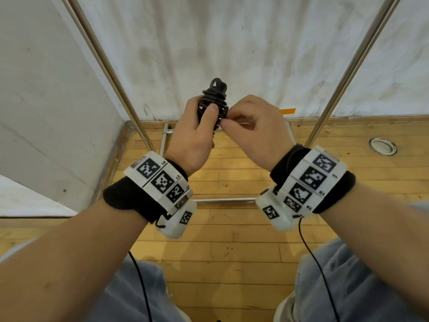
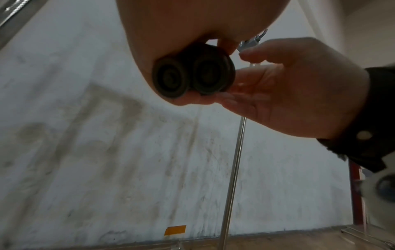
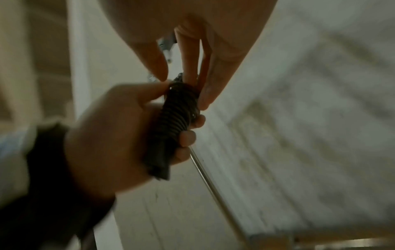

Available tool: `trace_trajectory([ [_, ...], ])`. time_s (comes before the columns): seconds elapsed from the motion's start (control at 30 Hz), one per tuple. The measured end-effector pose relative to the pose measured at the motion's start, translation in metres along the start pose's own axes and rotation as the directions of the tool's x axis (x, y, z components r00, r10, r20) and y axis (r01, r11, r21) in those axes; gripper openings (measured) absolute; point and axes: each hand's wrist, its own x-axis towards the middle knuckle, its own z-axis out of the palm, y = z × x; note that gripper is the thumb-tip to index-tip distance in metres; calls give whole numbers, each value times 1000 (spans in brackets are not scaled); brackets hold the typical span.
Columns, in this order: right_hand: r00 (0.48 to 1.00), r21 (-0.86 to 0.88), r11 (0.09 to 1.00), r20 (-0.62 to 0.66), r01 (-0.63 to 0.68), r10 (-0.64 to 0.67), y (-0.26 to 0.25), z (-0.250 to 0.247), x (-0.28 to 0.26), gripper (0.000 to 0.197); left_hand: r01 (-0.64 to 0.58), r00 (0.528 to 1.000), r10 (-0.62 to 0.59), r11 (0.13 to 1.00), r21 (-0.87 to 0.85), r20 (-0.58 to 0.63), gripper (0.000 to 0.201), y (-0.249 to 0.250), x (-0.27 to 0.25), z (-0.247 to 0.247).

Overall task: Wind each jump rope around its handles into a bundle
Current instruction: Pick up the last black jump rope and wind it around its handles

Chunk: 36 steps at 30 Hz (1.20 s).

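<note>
both hands meet in front of the chest, raised clear of the floor. left hand point(image 1: 195, 133) is wrapped round the paired handles point(image 2: 192, 74) of a black jump rope point(image 1: 214, 101), thumb pressed across the coils and fingers curled behind, which looks meant to clamp the two handles side by side so the winding cannot slip. right hand point(image 1: 253, 133) comes in from the other side with thumb and fingertips pinched at the edge of the coils, seemingly holding the last bit of rope; the exact strand under its fingers is too small to tell. from the left wrist view the two round handle ends sit touching each other, held tight in the palm. from the right wrist view the rope lies in close turns along the handles, with a small loop standing above the top of the bundle. judging by this, the winding is nearly done and the loose end wants tucking under a turn. beyond the hands lies a wooden floor point(image 1: 232, 240), then two slanted metal poles point(image 1: 111, 73) of a frame, and behind them a scuffed white wall point(image 1: 232, 43) with a strip of orange tape point(image 1: 288, 111).
</note>
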Motion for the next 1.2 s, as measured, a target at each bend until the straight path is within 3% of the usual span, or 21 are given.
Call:
trace_trajectory([
  [0.07,979,135,969,16,-206,205,2,-1,4,21,-27,1000,27,1000,12,8,43,1,-1,1],
  [0.13,947,259,912,51,-318,316,3,-2,7,20,-39,999,38,999,18,10,38,0,-2,2],
  [0.23,928,350,859,123,-373,352,2,-2,7,16,-6,1000,6,1000,25,17,40,1,-2,1],
  [0.33,903,473,770,193,-429,384,1,-2,6,15,-9,998,14,995,99,-54,34,3,0,0],
  [0.47,837,531,665,180,-525,517,4,-1,11,21,-11,994,24,993,116,-108,19,7,4,-1],
  [0.6,781,557,588,199,-587,592,14,-5,15,19,-31,995,45,987,160,-86,26,9,2,-5],
  [0.73,818,449,693,193,-564,541,20,-2,14,16,-6,1000,12,980,201,-29,22,2,4,-7],
  [0.87,862,423,752,289,-505,417,14,6,8,12,-8,998,-3,986,166,61,13,-7,7,-8],
  [0.97,896,382,812,231,-442,380,13,8,6,13,-34,996,20,987,158,89,20,-11,12,-10],
  [1.07,899,364,823,202,-437,388,13,10,4,17,-8,998,-2,987,163,63,41,-14,14,-10],
  [1.2,918,379,838,217,-393,332,10,14,0,23,1,1000,3,992,124,-29,40,-12,10,-5],
])
